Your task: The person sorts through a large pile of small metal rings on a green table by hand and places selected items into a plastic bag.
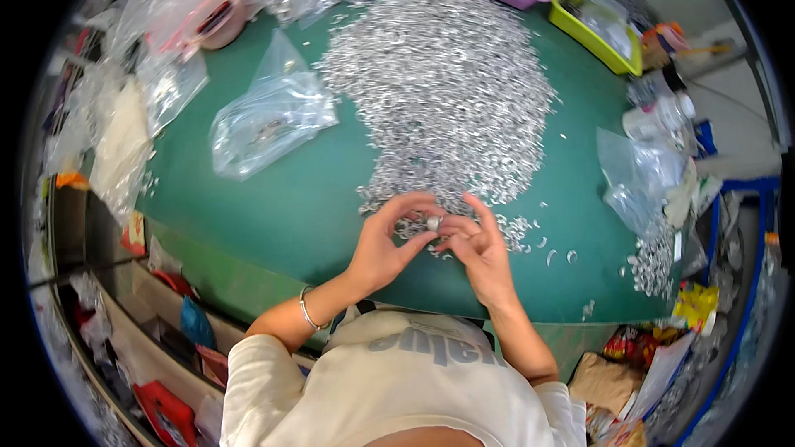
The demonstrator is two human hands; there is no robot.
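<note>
Right hand (480, 252): grip pinching a small silver piece (434, 223)
Left hand (383, 247): curved beside it, cannot tell if grip pinches
Silver bits (447, 91): piled on green desk (281, 236)

A small silvery piece (434, 223), probably a short stack of rings though blurred, sits between the fingertips of the left hand (383, 243) and right hand (483, 253). Similar loose, curved metal bits (443, 87) form a broad heap just beyond.
</note>
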